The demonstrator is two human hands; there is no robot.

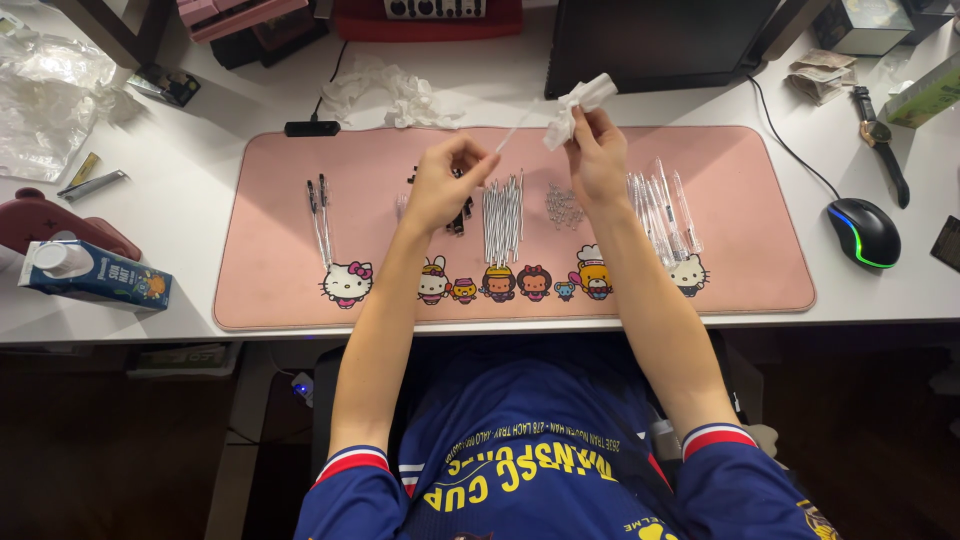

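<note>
My left hand (447,182) pinches a thin clear pen tube (515,130) and holds it up over the pink desk mat (270,290). My right hand (597,160) grips a crumpled white tissue (575,108) at the tube's far tip. Below the hands lie a row of white pen refills (502,212), a small heap of tiny springs (563,205), several clear pen barrels (662,205) and dark small parts (460,215) half hidden by my left hand. Two assembled pens (320,212) lie at the mat's left.
A black mouse with a lit rim (864,232) and a wristwatch (880,140) sit at the right. A drink carton (95,275) and a dark red object (50,222) are at the left. Crumpled tissue (395,95) and a black monitor base (650,45) lie behind the mat.
</note>
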